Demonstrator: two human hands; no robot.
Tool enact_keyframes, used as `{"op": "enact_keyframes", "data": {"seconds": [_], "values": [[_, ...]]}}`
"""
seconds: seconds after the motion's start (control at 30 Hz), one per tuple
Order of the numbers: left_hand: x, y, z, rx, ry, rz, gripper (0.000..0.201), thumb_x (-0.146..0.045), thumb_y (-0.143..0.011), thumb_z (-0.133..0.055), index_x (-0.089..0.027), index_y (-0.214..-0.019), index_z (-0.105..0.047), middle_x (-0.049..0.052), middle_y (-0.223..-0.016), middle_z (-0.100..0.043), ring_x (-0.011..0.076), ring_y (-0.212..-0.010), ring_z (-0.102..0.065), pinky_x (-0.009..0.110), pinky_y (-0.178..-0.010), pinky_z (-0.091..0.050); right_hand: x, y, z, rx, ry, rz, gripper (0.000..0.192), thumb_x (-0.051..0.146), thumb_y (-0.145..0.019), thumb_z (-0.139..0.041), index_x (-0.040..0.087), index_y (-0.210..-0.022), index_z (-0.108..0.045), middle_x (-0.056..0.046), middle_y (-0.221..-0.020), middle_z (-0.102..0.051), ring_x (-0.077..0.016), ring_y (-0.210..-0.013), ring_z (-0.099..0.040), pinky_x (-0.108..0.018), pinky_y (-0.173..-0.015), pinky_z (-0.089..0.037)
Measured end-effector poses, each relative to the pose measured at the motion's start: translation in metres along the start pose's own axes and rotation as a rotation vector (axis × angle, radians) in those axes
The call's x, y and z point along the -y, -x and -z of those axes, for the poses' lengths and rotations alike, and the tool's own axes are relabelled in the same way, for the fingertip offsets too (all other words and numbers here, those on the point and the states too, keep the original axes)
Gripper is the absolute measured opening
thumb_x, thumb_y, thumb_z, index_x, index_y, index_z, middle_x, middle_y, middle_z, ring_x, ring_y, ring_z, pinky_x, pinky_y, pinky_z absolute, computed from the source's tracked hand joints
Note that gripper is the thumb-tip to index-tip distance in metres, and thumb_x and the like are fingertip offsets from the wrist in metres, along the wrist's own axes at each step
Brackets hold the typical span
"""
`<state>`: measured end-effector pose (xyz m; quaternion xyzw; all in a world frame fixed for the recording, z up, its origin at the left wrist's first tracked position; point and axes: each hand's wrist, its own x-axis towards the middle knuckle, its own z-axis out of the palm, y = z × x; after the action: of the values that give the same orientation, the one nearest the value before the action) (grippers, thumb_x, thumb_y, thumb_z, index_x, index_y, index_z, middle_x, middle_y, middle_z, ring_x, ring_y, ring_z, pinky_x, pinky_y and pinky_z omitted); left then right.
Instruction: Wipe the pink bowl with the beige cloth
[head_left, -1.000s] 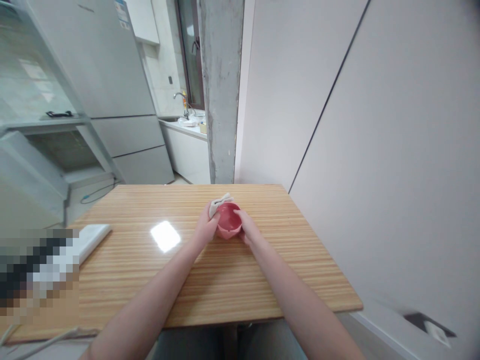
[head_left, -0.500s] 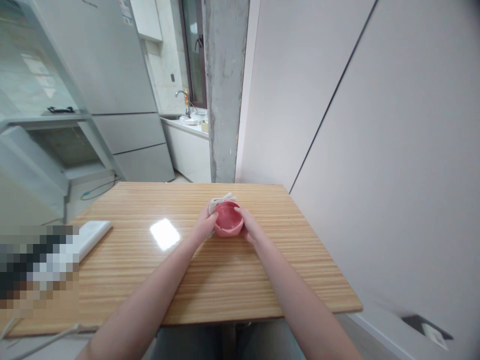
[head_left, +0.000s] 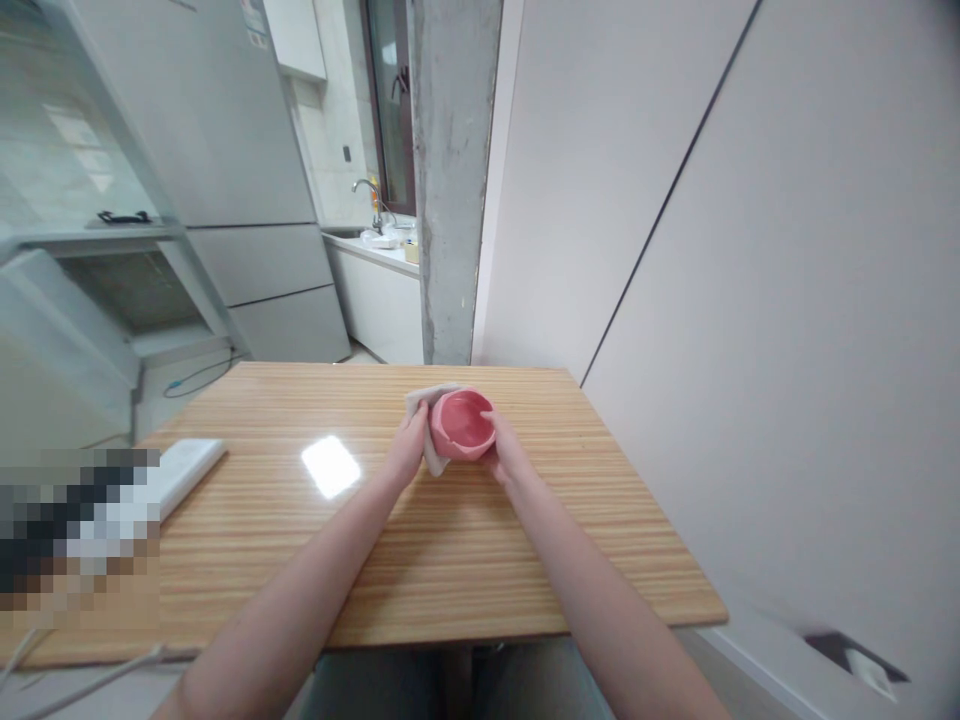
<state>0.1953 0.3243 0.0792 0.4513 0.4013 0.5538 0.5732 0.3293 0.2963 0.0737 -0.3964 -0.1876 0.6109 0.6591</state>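
A pink bowl [head_left: 463, 425] is held tilted above the wooden table [head_left: 450, 560], its inside facing me. My right hand [head_left: 501, 445] grips its right side, thumb over the rim and fingers hidden behind and under it. On the other side my left hand [head_left: 411, 445] is closed on a whitish cloth [head_left: 436, 462], pressing it against the bowl's left outer wall. Part of the cloth sticks out behind the bowl and part hangs below it.
A white power strip [head_left: 191, 465] with a cable lies at the table's left, beside a pixelated patch. A pale wall [head_left: 637, 400] runs along the right. Beyond the table stand a fridge [head_left: 247, 200], a concrete pillar [head_left: 454, 200] and a sink counter [head_left: 375, 290].
The bowl has turned and shifted slightly right and up, showing more of its left outer side. My left thumb has left the rim, and more of the cloth shows spread along that side.
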Motion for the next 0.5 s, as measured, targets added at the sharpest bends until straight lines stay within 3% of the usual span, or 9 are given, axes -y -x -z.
{"op": "enact_keyframes", "data": {"seconds": [0.07,0.17,0.37,0.5], "values": [[-0.001,-0.001,0.001,-0.012,0.067,0.083,0.040,-0.048,-0.082,-0.056,-0.014,-0.102,-0.066,0.009,-0.110,-0.069,0.0263,-0.114,-0.058,0.042,-0.104,-0.040,0.000,0.003,-0.002,0.025,0.011,-0.047,0.023,0.022,-0.069,-0.060,0.019,-0.091,-0.064,-0.001,-0.085,-0.071,-0.0170,-0.083,-0.064,-0.028,-0.074,-0.051],[-0.002,0.001,-0.001,0.078,0.134,0.132,0.045,-0.051,-0.080,-0.058,-0.013,-0.103,-0.066,0.011,-0.110,-0.069,0.0263,-0.112,-0.059,0.041,-0.103,-0.042,-0.002,0.001,0.000,0.002,0.015,-0.020,0.021,0.021,-0.068,-0.060,0.018,-0.089,-0.065,-0.002,-0.084,-0.072,-0.0173,-0.084,-0.063,-0.028,-0.076,-0.051],[-0.001,0.013,-0.009,0.299,0.187,0.128,0.054,-0.048,-0.076,-0.066,-0.018,-0.120,-0.058,0.010,-0.127,-0.060,0.0267,-0.120,-0.053,0.038,-0.103,-0.043,-0.004,-0.007,0.006,-0.150,-0.019,0.188,0.020,0.026,-0.066,-0.063,0.020,-0.085,-0.065,-0.001,-0.086,-0.071,-0.0186,-0.089,-0.063,-0.030,-0.080,-0.050],[-0.004,0.020,-0.011,0.317,0.194,0.115,0.060,-0.047,-0.076,-0.067,-0.020,-0.127,-0.051,0.010,-0.128,-0.059,0.0274,-0.121,-0.053,0.041,-0.102,-0.044,-0.007,-0.005,0.004,-0.196,-0.046,0.304,0.027,0.031,-0.066,-0.066,0.021,-0.091,-0.064,0.000,-0.093,-0.071,-0.0174,-0.092,-0.062,-0.029,-0.083,-0.050]]}}
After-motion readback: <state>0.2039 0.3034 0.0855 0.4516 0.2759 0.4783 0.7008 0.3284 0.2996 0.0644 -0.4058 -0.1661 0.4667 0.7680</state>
